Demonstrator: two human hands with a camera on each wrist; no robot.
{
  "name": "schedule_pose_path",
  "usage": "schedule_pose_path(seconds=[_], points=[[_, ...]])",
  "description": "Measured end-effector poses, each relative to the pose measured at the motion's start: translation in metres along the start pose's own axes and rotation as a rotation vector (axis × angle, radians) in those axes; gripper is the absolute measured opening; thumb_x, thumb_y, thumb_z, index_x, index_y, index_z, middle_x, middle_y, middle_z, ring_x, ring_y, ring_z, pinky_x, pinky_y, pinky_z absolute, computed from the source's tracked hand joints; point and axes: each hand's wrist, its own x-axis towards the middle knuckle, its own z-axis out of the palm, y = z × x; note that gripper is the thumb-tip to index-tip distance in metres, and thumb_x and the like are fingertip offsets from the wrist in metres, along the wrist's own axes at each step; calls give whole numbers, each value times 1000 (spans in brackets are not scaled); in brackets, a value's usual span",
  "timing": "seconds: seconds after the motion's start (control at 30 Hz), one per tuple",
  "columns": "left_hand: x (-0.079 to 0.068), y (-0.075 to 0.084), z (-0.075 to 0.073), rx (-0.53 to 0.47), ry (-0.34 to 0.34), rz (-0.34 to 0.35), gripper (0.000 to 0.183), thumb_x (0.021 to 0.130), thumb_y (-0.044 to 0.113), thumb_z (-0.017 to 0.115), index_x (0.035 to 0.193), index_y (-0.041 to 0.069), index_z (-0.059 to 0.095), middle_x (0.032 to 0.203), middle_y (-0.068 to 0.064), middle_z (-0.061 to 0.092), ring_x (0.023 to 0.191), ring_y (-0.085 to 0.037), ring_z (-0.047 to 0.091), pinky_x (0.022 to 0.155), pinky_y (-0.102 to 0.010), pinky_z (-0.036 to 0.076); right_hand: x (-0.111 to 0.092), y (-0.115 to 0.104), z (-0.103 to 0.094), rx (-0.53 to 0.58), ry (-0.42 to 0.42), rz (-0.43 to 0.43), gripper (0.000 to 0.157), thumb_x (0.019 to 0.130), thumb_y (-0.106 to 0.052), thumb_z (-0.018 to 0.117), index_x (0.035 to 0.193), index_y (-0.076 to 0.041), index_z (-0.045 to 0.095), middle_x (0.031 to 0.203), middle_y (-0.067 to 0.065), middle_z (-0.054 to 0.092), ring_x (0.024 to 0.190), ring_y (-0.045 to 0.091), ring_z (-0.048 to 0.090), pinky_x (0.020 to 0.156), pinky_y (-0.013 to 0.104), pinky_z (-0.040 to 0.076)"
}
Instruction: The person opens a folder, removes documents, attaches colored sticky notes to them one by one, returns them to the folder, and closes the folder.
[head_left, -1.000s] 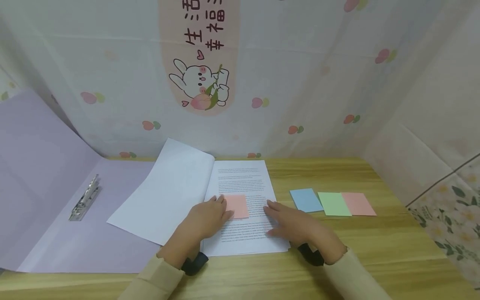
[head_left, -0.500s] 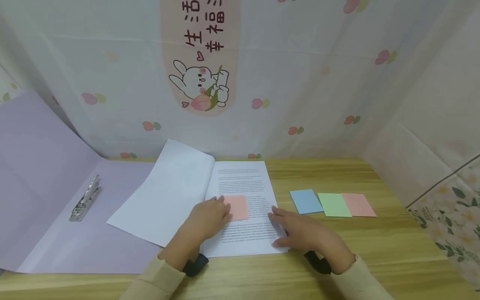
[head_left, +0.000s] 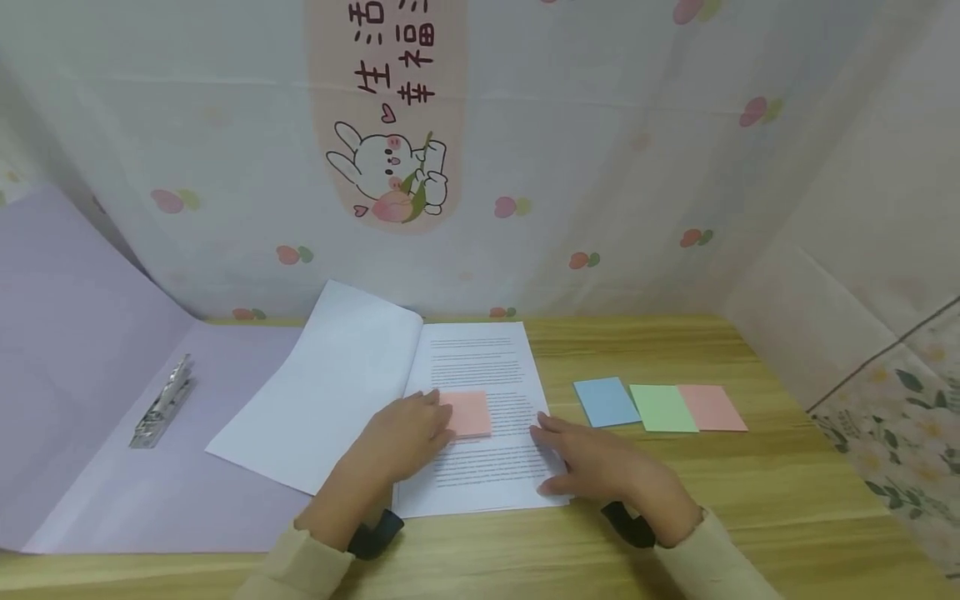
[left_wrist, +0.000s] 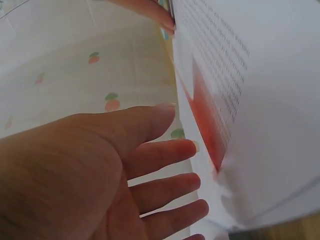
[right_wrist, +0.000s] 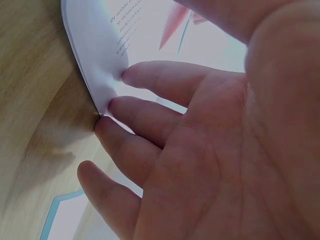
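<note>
A pink sticky note pad [head_left: 471, 414] lies on the right-hand printed page [head_left: 476, 358] of an open paper stack. Over the note's left edge rest the fingertips of my left hand [head_left: 401, 437], its fingers loosely extended. In the left wrist view, thumb and fingers are spread apart beside the paper [left_wrist: 280, 110], nothing pinched between them. My right hand [head_left: 600, 458] has its fingers spread at the page's right edge. The right wrist view shows several fingertips touching the paper's edge [right_wrist: 92, 50], the little finger lying off it.
Left of the pages a lilac folder [head_left: 247, 358] lies open, with a metal clip [head_left: 162, 402] on it. The turned sheet [head_left: 315, 387] overlaps the folder. Blue [head_left: 606, 402], green [head_left: 663, 408] and pink sticky notes [head_left: 713, 408] lie to the right on the wooden table [head_left: 750, 500].
My right hand has drawn back from over the page to its right edge. My left hand stays at the pink note's left side. The head view has shifted slightly.
</note>
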Motion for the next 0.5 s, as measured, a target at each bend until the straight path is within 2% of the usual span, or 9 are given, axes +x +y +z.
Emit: schedule_pose_path(seconds=[0.1, 0.23, 0.37, 0.43, 0.5], points=[[-9, -11, -9, -33, 29, -34, 40, 100, 29, 64, 133, 6, 66, 147, -19, 57, 139, -37, 53, 115, -53, 43, 1, -3, 1, 6, -2, -11, 76, 88, -39, 77, 150, -6, 48, 163, 16, 36, 149, 35, 39, 118, 53, 38], [-28, -35, -21, -73, 115, -80, 42, 101, 28, 61, 135, 4, 63, 146, -21, 57, 136, -41, 54, 112, -56, 44, 3, -6, 2, 21, -5, -2, 76, 88, -39, 77, 150, -7, 48, 164, 14, 36, 150, 33, 39, 118, 52, 38], [-46, -65, -31, -107, 199, -211, 48, 103, 31, 56, 138, -2, 58, 142, -28, 57, 130, -50, 54, 105, -63, 45, 3, -7, 3, 15, 0, 9, 77, 86, -38, 79, 149, -7, 49, 163, 14, 36, 150, 33, 39, 118, 53, 38], [-54, -80, -34, -122, 203, -293, 56, 102, 34, 56, 139, -7, 53, 140, -35, 52, 126, -55, 52, 101, -66, 45, 3, -7, 4, 13, -1, 18, 77, 86, -38, 79, 149, -7, 49, 164, 14, 36, 150, 32, 38, 119, 52, 38], [-64, -96, -38, -135, 175, -374, 66, 101, 39, 56, 141, -13, 48, 139, -41, 44, 123, -60, 46, 96, -69, 44, 3, -7, 4, 12, -4, 27, 76, 86, -38, 79, 149, -7, 49, 164, 13, 36, 150, 32, 38, 119, 51, 38]])
